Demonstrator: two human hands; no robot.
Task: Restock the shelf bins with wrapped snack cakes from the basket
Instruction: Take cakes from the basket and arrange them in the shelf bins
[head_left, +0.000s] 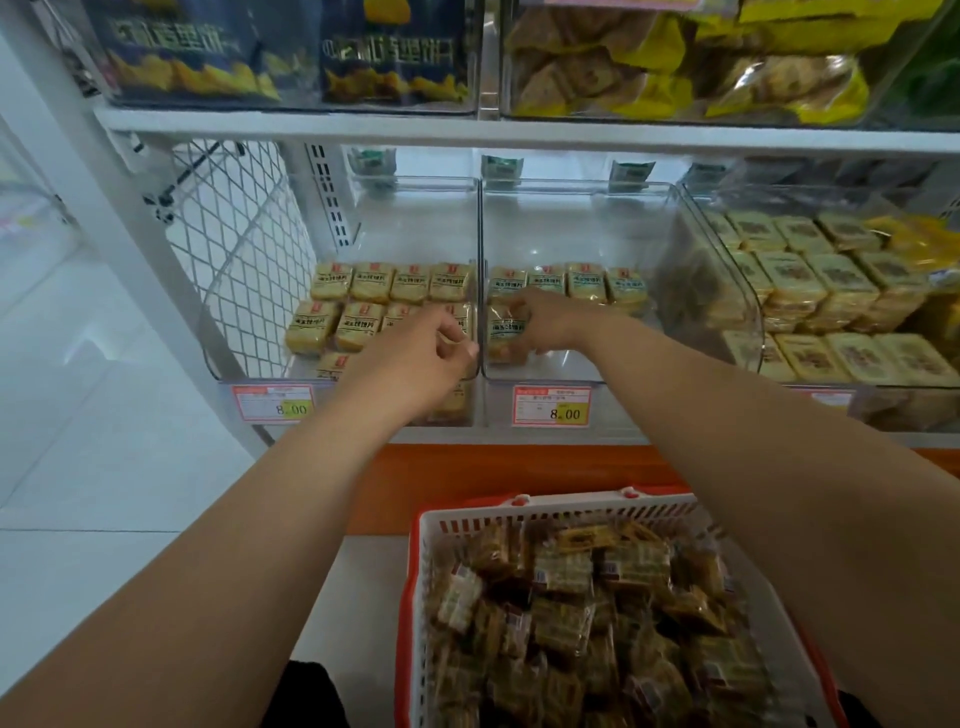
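Observation:
Two clear shelf bins stand side by side. The left bin holds two rows of yellow wrapped snack cakes. The right bin holds one back row of cakes. My right hand reaches into the right bin and grips a wrapped cake at its front left. My left hand hovers in the left bin with fingers curled, and I cannot see anything in it. Below, a white and orange basket is full of wrapped cakes.
A third clear bin at the right is packed with pale wrapped cakes. Price tags marked 8.00 hang below the bins. The upper shelf carries snack bags. White mesh closes the left side. An orange ledge runs under the shelf.

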